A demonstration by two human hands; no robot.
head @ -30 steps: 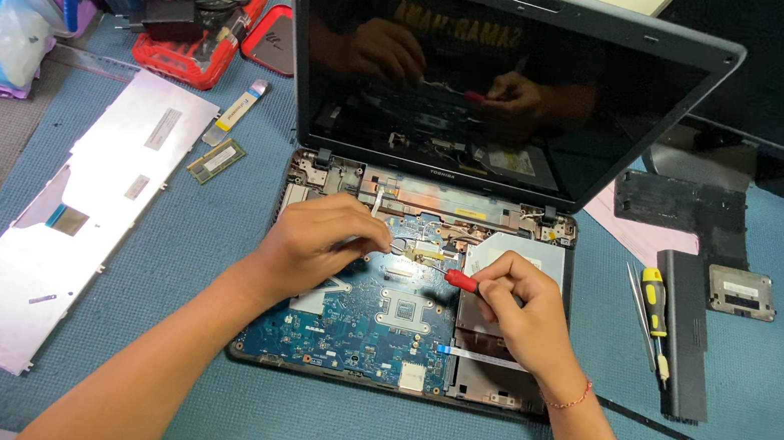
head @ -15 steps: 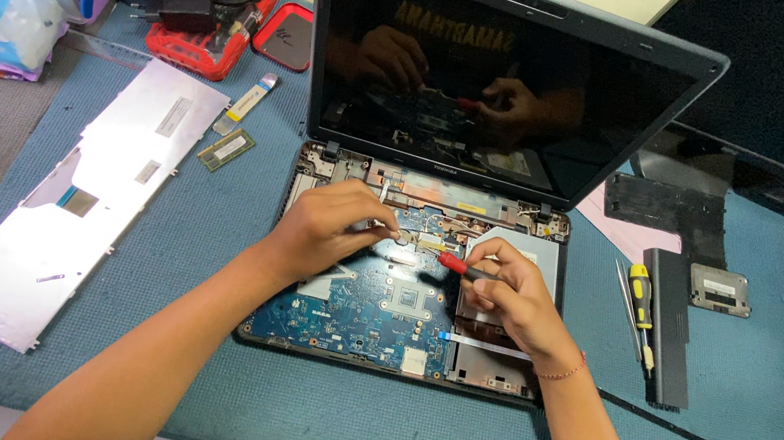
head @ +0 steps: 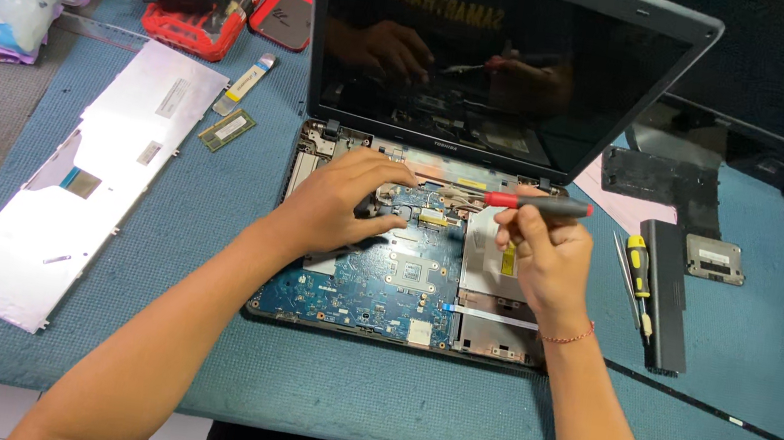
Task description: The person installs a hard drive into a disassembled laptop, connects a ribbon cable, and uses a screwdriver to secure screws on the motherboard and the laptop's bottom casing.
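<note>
Head view: the left hand (head: 345, 206) lies flat, fingers spread, holding nothing, on the blue board (head: 384, 280) of the opened laptop (head: 409, 243). The right hand (head: 541, 255) is closed around a red-and-grey screwdriver (head: 537, 204), held level above the laptop's right half. A keyboard (head: 90, 175) lies left on the surface (head: 370, 389).

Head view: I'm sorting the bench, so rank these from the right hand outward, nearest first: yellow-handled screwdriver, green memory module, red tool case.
From the right hand:
1. Yellow-handled screwdriver, just to its right on the blue mat.
2. Green memory module, left of the laptop, beyond the left hand.
3. Red tool case, far back-left corner.
</note>
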